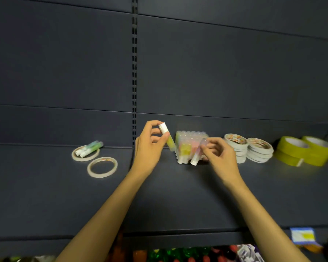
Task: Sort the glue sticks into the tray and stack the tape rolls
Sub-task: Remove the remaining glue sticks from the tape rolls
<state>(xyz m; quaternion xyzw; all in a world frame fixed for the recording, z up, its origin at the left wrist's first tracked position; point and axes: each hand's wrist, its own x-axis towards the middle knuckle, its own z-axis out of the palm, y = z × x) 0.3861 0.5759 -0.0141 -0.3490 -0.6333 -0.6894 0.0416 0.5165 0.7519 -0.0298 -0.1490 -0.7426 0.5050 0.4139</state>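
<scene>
Both hands are busy at the nearly full tray, the left hand pinching a yellow glue stick and the right hand a pinkish one, while what look like two more sticks and two loose tape rolls wait left, apart from the stacked rolls.

Yellow glue stick tilted left of the clear tray; white tape stacks right.
</scene>
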